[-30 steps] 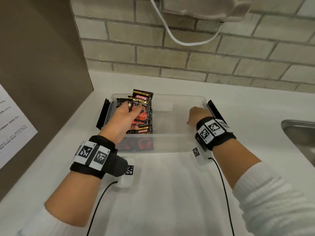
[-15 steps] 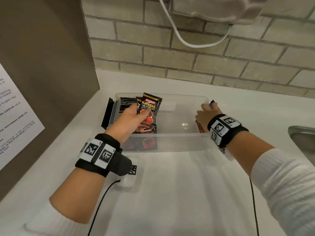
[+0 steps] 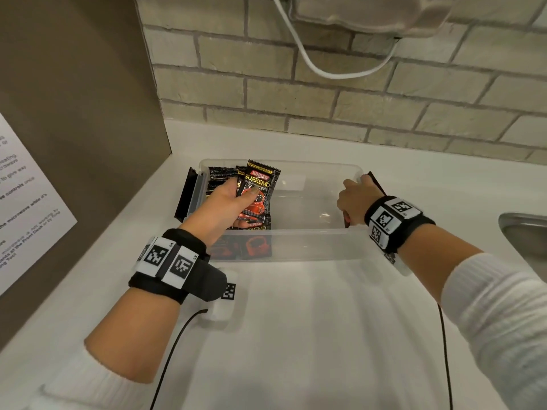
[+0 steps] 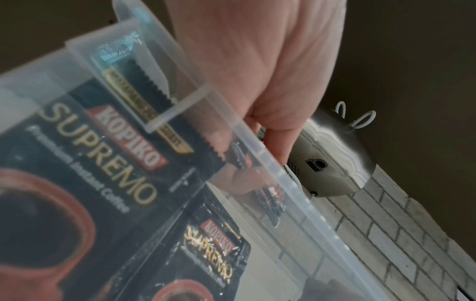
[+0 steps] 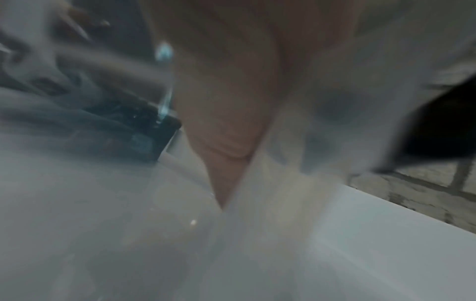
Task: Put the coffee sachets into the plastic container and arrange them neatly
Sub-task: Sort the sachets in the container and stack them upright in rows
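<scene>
A clear plastic container (image 3: 310,247) stands on the white counter, with black clips at both ends. My left hand (image 3: 233,199) reaches into its left part and grips a bundle of black Kopiko Supremo coffee sachets (image 3: 260,184), held upright with the thumb across the front one. More sachets (image 3: 254,247) lie flat on the bottom beneath them. In the left wrist view the sachets (image 4: 103,158) show through the container wall (image 4: 257,142), below my left hand (image 4: 257,61). My right hand (image 3: 353,193) curls over the container's right end rim. The right wrist view is blurred, showing only my right hand (image 5: 226,101).
A brown panel (image 3: 74,113) with a white notice (image 3: 26,202) closes off the left. A brick wall (image 3: 325,99) runs behind, with a white device (image 3: 370,13) and its cable hanging above. A steel sink (image 3: 527,232) sits at the right edge. Bare counter (image 3: 296,335) lies in front.
My right hand moved from inside the container out to its right end rim. My left hand stayed on the sachet bundle in the left part.
</scene>
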